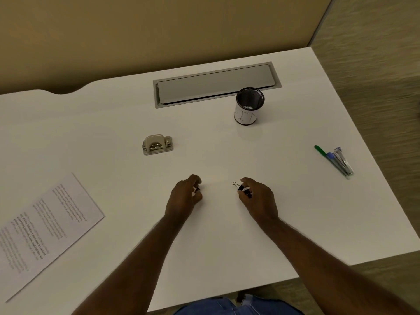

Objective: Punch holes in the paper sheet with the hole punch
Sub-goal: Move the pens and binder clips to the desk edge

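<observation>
Head view, white table: hole punch standing untouched toward the far edge; printed paper sheet lying flat and askew at the left edge, well apart from the punch; mesh cup before the cable hatch; pens near the right edge. Left hand, grip pinched on a small dark item, not identifiable; right hand, grip closed on a black binder clip. Handling estimate: sheet light, limp, creasing easily, best lifted by a free corner; punch rigid, compact, probably weighty, best held by its body and pressed on the lever.
</observation>
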`<act>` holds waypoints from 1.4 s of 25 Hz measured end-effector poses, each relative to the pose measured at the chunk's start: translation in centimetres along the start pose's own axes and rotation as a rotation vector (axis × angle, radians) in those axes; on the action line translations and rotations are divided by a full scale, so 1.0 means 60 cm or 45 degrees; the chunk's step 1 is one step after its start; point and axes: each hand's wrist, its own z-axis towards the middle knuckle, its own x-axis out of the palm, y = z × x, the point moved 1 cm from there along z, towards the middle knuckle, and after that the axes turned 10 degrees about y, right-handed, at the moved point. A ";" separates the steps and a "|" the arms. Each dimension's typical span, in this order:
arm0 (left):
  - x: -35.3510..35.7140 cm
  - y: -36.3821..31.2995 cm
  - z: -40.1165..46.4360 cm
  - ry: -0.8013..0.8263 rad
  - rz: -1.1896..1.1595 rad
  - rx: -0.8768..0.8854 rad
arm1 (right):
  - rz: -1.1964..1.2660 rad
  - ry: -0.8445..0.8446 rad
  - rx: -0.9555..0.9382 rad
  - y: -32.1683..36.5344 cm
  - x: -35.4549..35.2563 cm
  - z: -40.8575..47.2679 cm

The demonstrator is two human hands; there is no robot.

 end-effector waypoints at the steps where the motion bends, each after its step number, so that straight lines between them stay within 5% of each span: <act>1: 0.012 -0.029 0.003 -0.060 -0.282 -0.058 | 0.083 -0.019 0.010 -0.004 -0.014 -0.003; 5: 0.090 -0.134 0.035 0.020 -1.461 -0.300 | 0.253 -0.065 -0.036 -0.013 -0.074 -0.010; 10: 0.171 -0.249 0.090 0.570 -2.145 -0.545 | -0.007 0.043 -0.147 -0.054 -0.155 -0.001; 19: 0.260 -0.353 0.166 0.469 -1.789 -0.782 | 0.050 -0.492 0.176 -0.269 -0.324 0.034; 24: 0.274 -0.365 0.157 0.461 -1.657 -0.803 | 0.014 -0.552 0.281 -0.339 -0.384 0.103; 30: 0.282 -0.373 0.118 0.498 -1.615 -0.834 | 0.039 -0.460 0.186 -0.358 -0.375 0.157; 35: 0.281 -0.395 0.121 0.490 -1.617 -0.766 | 0.137 -0.725 0.093 -0.308 -0.368 0.115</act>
